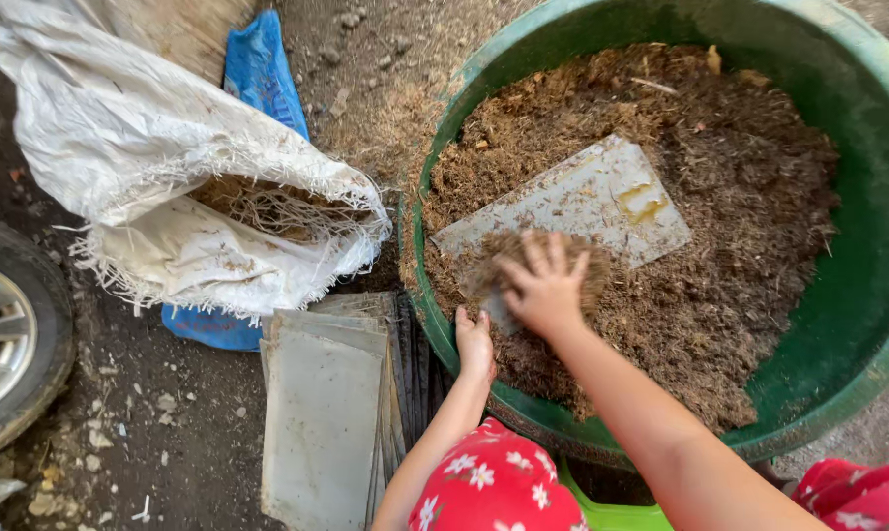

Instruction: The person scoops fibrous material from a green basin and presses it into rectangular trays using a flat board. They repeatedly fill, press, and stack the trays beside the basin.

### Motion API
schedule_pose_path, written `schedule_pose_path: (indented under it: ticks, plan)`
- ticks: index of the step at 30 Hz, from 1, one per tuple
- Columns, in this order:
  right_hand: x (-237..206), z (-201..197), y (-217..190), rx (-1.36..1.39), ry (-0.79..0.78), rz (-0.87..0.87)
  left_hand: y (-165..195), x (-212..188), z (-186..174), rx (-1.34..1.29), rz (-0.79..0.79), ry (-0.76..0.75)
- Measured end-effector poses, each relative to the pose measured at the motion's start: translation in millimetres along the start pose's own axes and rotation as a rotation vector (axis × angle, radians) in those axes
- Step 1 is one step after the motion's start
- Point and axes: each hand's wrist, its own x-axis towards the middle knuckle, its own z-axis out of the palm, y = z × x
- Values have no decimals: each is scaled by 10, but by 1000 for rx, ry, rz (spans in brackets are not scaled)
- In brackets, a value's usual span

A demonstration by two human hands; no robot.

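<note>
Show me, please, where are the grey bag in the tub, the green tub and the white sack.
grey bag [592, 197], head view, on its flat upper face.
green tub [862, 324], head view, on its inner right wall.
white sack [110, 128], head view, on its woven side.

Grey flat sheet [572, 202] lying tilted on brown fibrous mulch [740, 197], near end heaped with fibre clump [538, 258].
</note>
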Motion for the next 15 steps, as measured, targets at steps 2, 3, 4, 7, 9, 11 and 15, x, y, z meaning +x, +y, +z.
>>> schedule_pose_path:
  ticks: [2,3,4,7,9,11,15]
  plan:
    - [173,33,489,3,27,154,-132,44,-54,34,-78,28]
    - [245,26,735,14,13,236,-184,54,-86,53,-120,41]
    - [302,-11,1007,33,49,295,-218,66,-108,44,-129,34]
    - [571,-184,1647,175,95,548,-278,98,-164,39,-153,12]
    - [717,-208,1778,178,133,668,-286,120,-163,60,-192,14]
    - [740,-179,1674,185,161,700,-290,139,-145,120,-259,22]
    - [400,-11,858,208,88,404,-318,154,-125,109,-132,-5]
